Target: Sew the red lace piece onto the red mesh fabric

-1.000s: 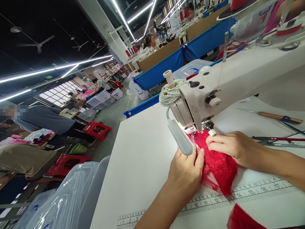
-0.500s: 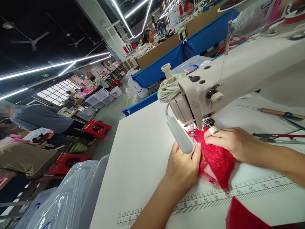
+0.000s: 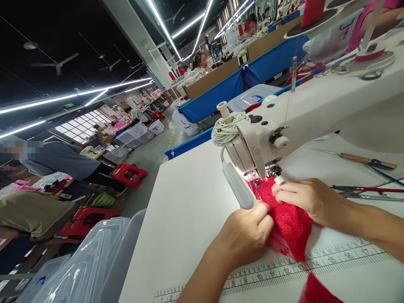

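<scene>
1. White tabletop (image 3: 176,219) stands amid rows of workstations.
2. Left hand (image 3: 248,231): fingers curled tight, gripping the red lace (image 3: 288,221) by its left side.
3. Right hand (image 3: 311,198): fingertips drawn together, pinching its upper right.
4. Red lace reaches under the sewing machine (image 3: 315,113) head, lower corner over the printed ruler (image 3: 341,254).
5. Farther right: wooden-handled awl (image 3: 368,161).
</scene>
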Motion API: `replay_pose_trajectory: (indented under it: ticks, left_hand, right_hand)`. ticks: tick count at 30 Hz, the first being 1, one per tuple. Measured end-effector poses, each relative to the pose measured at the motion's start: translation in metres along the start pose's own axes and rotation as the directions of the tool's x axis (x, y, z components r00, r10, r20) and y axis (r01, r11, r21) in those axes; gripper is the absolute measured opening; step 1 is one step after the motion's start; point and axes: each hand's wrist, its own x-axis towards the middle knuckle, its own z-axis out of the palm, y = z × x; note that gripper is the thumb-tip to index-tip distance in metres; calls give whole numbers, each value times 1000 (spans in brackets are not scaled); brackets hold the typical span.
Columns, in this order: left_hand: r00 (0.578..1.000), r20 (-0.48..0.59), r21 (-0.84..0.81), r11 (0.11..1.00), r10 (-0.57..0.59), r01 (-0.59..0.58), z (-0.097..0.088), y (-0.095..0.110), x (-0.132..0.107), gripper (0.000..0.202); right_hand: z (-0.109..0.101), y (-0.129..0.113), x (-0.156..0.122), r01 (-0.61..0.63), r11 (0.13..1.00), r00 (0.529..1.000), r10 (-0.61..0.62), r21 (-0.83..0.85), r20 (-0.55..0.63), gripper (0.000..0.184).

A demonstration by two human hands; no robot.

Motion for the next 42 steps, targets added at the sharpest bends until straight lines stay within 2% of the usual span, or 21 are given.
replay_pose_trajectory:
  ticks: [3, 5, 7, 11, 14, 17, 22, 29, 34, 42]
  left_hand:
    - [994, 80, -56, 995, -80, 85, 0, -1, -2, 9]
    - [986, 74, -57, 987, -149, 153, 0, 0, -3, 31]
    - [984, 56, -66, 983, -167, 170, 0, 2, -2, 51]
    - [984, 56, -85, 982, -167, 171, -2, 7, -1, 51]
    - [985, 1, -62, 983, -172, 172, -3, 10, 0, 60]
    - [980, -69, -48, 982, -185, 182, -1, 13, 0, 79]
    - [966, -107, -54, 972, -234, 230, 4, 17, 0, 99]
    - [958, -188, -26, 977, -214, 213, 8, 15, 2, 101]
    - [957, -183, -14, 974, -225, 226, 8, 14, 2, 100]
    - [960, -139, 25, 969, -242, 248, 15, 10, -2, 94]
  right_hand:
    - [-1, -2, 2, 22, 998, 999, -23, -50, -26, 28]
    - [-2, -3, 3, 19, 998, 999, -22, -51, -47, 28]
    - [-2, -3, 3, 20, 998, 998, -23, -51, -58, 28]
    - [-1, -2, 3, 39, 997, 997, -43, -64, -67, 28]
    - [-2, -3, 4, 34, 997, 997, -39, -68, -72, 30]
    - [-4, -4, 5, 37, 998, 996, -41, -56, -81, 31]
    - [-4, -4, 6, 33, 998, 995, -39, -59, -94, 32]
    - [-4, -3, 6, -1, 999, 996, -3, -46, -90, 31]
    - [-4, -2, 7, -27, 998, 995, 22, -50, -96, 31]
    - [-4, 1, 9, -84, 995, 996, 86, 59, -19, 23]
